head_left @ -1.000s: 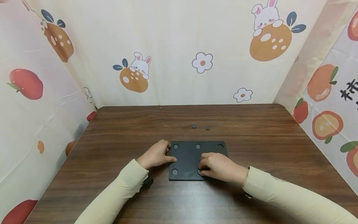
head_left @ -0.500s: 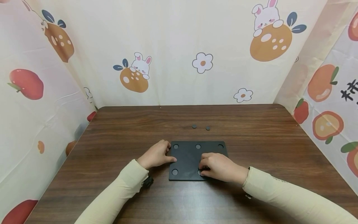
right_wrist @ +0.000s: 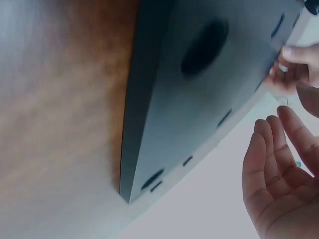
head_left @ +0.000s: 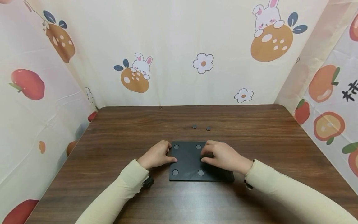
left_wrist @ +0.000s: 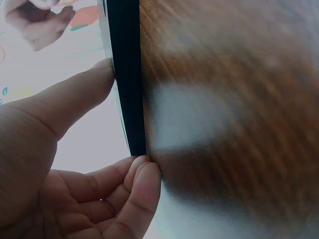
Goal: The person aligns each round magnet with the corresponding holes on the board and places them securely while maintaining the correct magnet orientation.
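At the far left, a fabric panel [head_left: 28, 84] printed with red fruit bordered the wood-grain table [head_left: 126, 124]. A pale yellow left sleeve [head_left: 117, 183] extended from the lower edge of the head view, with a black device [head_left: 147, 182] at its cuff. The left hand [head_left: 156, 154] was partly closed at the left edge of the black plate [head_left: 187, 160]: the thumb lay against the upper face, and the curled fingertips touched the edge near the far left corner, so that the hand held the plate between them. The plate lay flat on the table, near the middle of its width, long side facing the person. Four round marks showed on its upper face in the head view, two along the far side and two along the near side; whether each was a bare recess or a filled one could not be told. Beyond the plate, two small dark discs, a left disc [head_left: 194, 126] and a right disc [head_left: 208, 128], lay on the table near each other, not touching. The right hand [head_left: 222, 155] was positioned above the right half of the plate, partly open, fingers gently bent; the right wrist view showed a gap between thumb and fingertips, with nothing held. To its right, a pale yellow right sleeve [head_left: 293, 189] ran toward the lower right corner.
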`<state>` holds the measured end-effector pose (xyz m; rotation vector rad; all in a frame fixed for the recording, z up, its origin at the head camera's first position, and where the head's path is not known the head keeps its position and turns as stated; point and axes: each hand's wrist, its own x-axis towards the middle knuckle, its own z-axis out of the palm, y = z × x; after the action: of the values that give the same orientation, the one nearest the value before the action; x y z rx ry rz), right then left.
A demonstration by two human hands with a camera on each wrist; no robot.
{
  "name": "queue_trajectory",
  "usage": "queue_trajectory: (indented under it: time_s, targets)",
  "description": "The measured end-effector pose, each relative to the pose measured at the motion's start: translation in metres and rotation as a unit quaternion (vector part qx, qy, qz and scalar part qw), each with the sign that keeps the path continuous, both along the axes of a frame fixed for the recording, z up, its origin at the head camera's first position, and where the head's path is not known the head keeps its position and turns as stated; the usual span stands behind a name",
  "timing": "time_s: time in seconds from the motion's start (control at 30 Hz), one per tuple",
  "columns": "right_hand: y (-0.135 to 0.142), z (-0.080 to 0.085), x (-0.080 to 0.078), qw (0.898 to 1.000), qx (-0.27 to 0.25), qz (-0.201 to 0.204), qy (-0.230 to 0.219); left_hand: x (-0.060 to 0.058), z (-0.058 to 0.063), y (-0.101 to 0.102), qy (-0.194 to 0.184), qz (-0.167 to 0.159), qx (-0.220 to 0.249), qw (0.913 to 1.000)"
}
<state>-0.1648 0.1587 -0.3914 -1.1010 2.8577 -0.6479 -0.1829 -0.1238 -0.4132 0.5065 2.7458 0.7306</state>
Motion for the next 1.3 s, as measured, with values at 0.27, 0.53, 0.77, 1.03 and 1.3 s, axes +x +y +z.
queue_trajectory:
  time_s: [0.27,0.53,0.77,1.03,1.3]
  targets:
    - [0.004,0.012,-0.021,0.998,-0.029,-0.055,-0.016,0.000,0.000,0.000,-0.004,-0.001,0.001,1.0000]
    - [0.005,0.016,-0.048,0.993,-0.074,-0.093,-0.009,0.001,0.001,0.001,-0.007,-0.002,0.001,1.0000]
    - [0.004,0.009,-0.067,0.989,-0.078,-0.126,-0.024,0.001,0.000,0.001,-0.007,-0.003,-0.002,1.0000]
    - [0.008,0.006,-0.086,0.983,-0.064,-0.168,-0.041,0.000,0.000,0.000,-0.005,-0.002,-0.006,1.0000]
    - [0.012,0.000,-0.100,0.977,-0.057,-0.193,-0.074,0.000,0.001,0.000,-0.004,0.000,-0.008,1.0000]
